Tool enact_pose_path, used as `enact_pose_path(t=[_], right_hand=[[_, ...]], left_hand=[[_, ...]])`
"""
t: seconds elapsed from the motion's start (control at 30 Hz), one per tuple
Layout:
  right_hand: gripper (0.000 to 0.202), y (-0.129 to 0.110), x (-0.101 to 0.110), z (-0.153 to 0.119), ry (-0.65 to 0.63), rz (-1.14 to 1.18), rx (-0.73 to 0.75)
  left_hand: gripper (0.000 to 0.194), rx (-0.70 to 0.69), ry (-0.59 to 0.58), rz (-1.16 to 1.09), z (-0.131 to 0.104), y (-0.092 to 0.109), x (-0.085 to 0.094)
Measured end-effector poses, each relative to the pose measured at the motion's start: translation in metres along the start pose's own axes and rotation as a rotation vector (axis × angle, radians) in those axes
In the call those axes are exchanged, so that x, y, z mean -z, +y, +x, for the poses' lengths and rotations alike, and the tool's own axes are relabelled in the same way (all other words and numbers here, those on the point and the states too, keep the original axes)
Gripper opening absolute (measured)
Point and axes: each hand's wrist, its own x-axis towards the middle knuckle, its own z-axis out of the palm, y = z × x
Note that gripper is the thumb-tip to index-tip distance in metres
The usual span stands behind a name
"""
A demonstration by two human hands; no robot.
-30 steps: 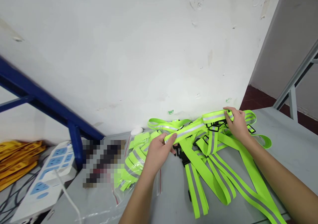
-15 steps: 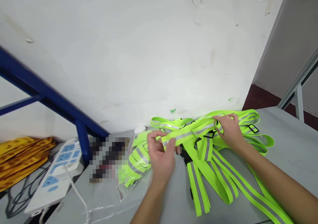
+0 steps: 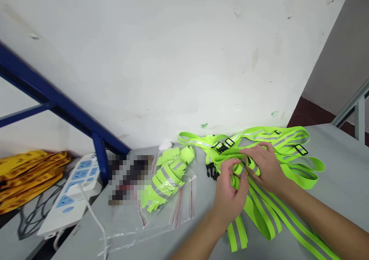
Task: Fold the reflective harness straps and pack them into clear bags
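A scuffed white wall (image 3: 144, 60) rises behind a flat grey tabletop (image 3: 155, 248) in the head view. Just above the tabletop, my left hand (image 3: 230, 194) pinches a folded fluorescent-green fabric strap with a silver stripe (image 3: 238, 169) between thumb and fingers; beside it, my right hand (image 3: 265, 168) curls its fingers around the same folds. Loose green straps with black plastic buckles (image 3: 300, 181) spread around my hands. To the left, clear plastic bags with red seal lines (image 3: 184, 204) lie flat, one enclosing a bundle of folded green straps (image 3: 167, 181).
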Motion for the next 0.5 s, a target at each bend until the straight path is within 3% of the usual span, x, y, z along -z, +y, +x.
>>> enact_pose_path(t=[0.27, 0.5], right_hand=[[0.038, -0.006, 0.000, 0.001, -0.196, 0.195, 0.015], [0.067, 0.002, 0.001, 0.002, -0.239, 0.288, 0.007]], left_hand=[[0.038, -0.129, -0.108, -0.048, 0.002, 0.006, 0.007], [0.072, -0.056, -0.292, -0.096, 0.011, 0.010, 0.021]])
